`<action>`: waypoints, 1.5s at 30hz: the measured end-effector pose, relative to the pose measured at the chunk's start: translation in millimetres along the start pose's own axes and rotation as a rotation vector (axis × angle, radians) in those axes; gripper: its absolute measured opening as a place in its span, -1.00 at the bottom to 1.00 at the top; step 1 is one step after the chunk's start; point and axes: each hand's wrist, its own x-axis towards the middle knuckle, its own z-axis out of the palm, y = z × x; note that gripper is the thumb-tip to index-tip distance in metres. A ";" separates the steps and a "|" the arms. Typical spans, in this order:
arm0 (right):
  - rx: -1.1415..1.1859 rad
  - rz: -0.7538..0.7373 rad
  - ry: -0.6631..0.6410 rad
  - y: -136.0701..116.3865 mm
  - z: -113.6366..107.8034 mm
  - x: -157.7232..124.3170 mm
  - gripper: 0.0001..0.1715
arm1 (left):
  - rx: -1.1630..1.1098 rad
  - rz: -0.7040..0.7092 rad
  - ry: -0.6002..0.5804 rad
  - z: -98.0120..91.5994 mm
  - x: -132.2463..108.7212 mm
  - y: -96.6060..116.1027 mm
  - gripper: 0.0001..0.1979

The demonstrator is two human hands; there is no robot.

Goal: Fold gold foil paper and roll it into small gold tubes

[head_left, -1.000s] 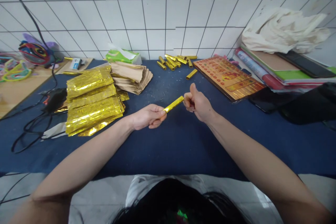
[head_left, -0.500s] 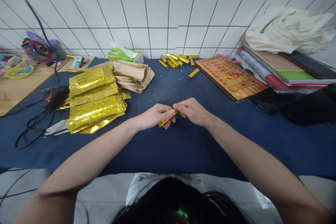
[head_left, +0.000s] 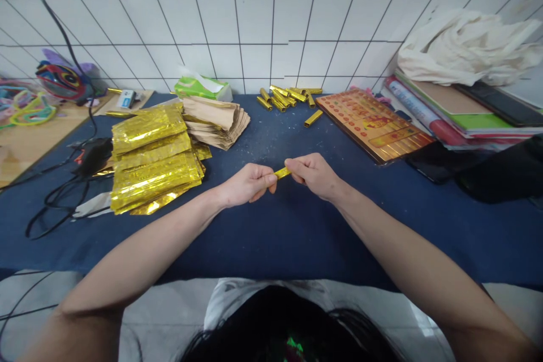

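Between my two hands is a narrow strip of folded gold foil paper (head_left: 282, 173), held by its ends above the blue tablecloth. My left hand (head_left: 252, 182) pinches its left end, and my right hand (head_left: 311, 174) pinches the right end; only the middle part shows. To the left lies a spread stack of gold foil sheets (head_left: 155, 164), beside a pile of brown paper sheets (head_left: 218, 121). Near the wall sit several small folded gold foil tubes (head_left: 282, 99), with one gold tube (head_left: 313, 119) lying apart, closer to me.
An orange and gold printed packet (head_left: 369, 124) lies right of the tubes. Books (head_left: 479, 124) carry a white cloth bag (head_left: 462, 48) at the far right. A green tissue pack (head_left: 202, 88) stands by the wall, and black cables (head_left: 55, 203) loop at left.
Both hands have drawn slightly apart. The gold strip has turned to lie more level, and its middle now shows between them instead of its end below the left hand.
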 end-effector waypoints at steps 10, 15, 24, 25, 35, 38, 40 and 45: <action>0.181 0.062 0.140 5.4 6.3 4.9 -0.43 | -0.140 0.168 0.392 -14.4 11.3 -5.7 -0.70; 0.188 0.173 -0.063 8.9 15.2 3.0 -0.45 | -0.263 0.200 0.475 -29.1 17.8 3.0 -0.80; 0.202 0.250 -0.116 10.2 8.8 5.3 -0.33 | -0.055 0.059 0.065 -18.4 40.6 20.5 -0.95; 0.189 0.243 -0.105 10.3 10.6 5.0 -0.39 | -0.041 0.064 0.058 -13.1 43.4 19.7 -0.95; 0.250 0.341 -0.163 7.7 11.1 2.2 -0.47 | -0.137 0.139 0.130 -20.5 45.3 8.4 -0.78; 0.253 0.320 -0.148 8.3 12.2 1.7 -0.47 | -0.158 0.164 0.145 -31.4 44.8 5.3 -0.74; 0.243 0.284 -0.134 9.8 13.8 1.8 -0.45 | -0.161 0.183 0.167 -36.8 44.5 3.1 -0.73; -0.069 0.112 -0.055 12.6 11.5 1.8 -0.45 | -0.164 0.163 0.148 -43.1 43.3 -1.2 -0.71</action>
